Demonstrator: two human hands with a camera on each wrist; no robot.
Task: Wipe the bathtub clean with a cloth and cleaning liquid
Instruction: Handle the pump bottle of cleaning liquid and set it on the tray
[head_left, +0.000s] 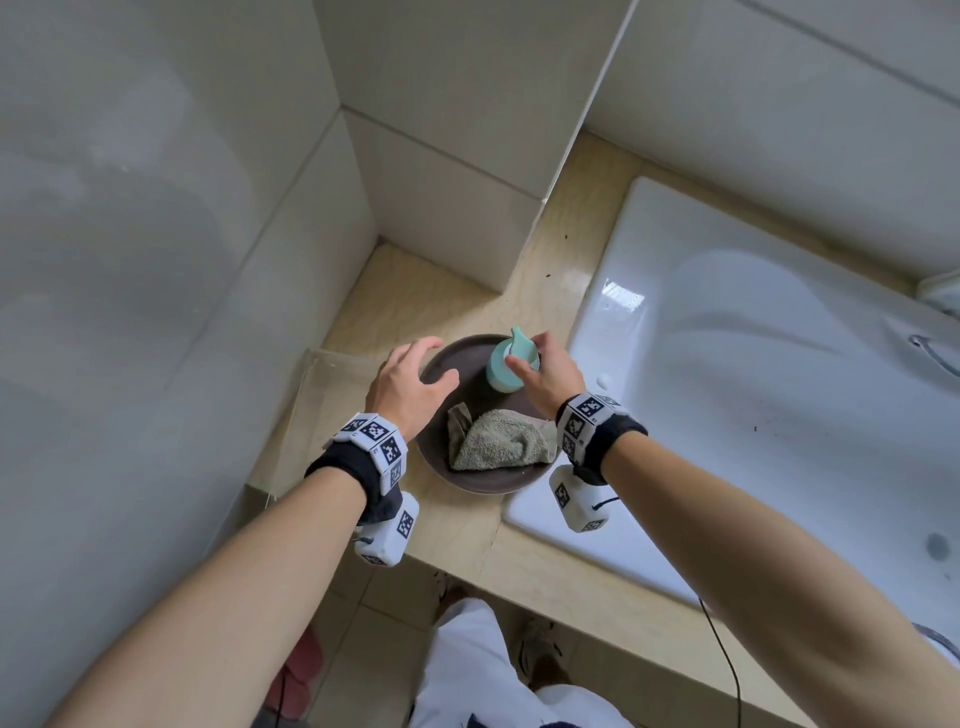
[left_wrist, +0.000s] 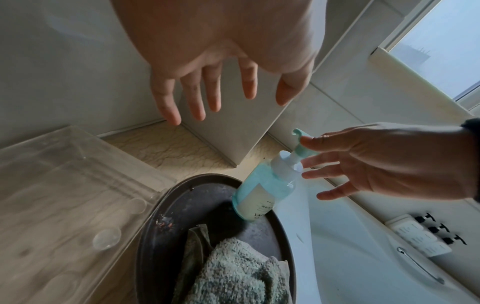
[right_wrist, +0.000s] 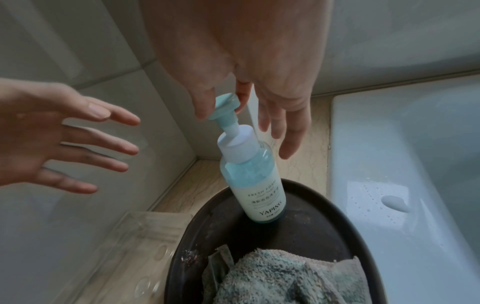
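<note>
On the bench beside the bathtub sits a dark round plate, which serves as a tray for the cleaning gear, kept together within reach of the tub's left rim. Standing upright on the far part of the plate is a pale blue pump bottle, partly filled with blue liquid; on the near part lies a crumpled grey-green cloth, loose and not yet picked up. The right hand is at the bottle's top: thumb and one finger pinch the pump head while the other fingers hang straight beside the neck without touching it, probably to lift the bottle by its head or to work the pump. The left hand hovers over the plate's left edge, fingers spread and holding nothing, likely ready to steady the bottle or take the cloth. A clear plastic box stands just left of the plate; I cannot tell whether anything is in it. The tub itself looks unwiped, with a few droplets on its rim.
</note>
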